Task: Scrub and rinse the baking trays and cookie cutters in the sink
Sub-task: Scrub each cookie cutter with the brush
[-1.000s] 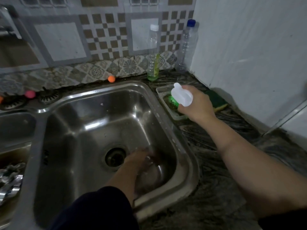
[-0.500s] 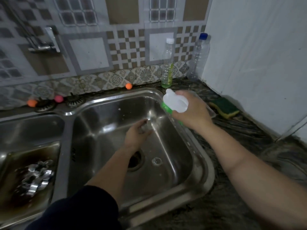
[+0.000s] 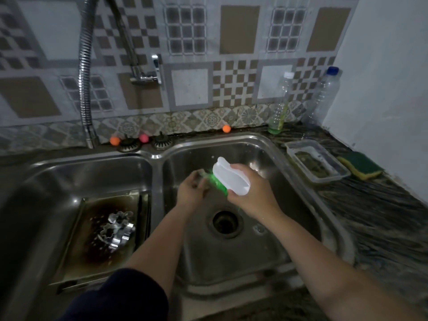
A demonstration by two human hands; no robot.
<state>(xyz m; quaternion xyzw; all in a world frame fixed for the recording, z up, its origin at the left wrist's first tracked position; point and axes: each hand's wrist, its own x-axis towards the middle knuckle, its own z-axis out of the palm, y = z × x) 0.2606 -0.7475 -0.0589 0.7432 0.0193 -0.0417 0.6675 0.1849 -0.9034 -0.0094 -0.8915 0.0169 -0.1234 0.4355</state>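
Over the steel sink by tiled wall, right hand grips brush; left hand holds a blurred object.

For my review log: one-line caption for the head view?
Right hand scrubs with brush a small item in left hand over the sink.

Dark veined stone counter filling right of frame, double steel sink set into it, clear plastic tub at upper right, green-and-yellow sponge just beside it, two plastic bottles at back wall, baking tray in left basin, lower left.
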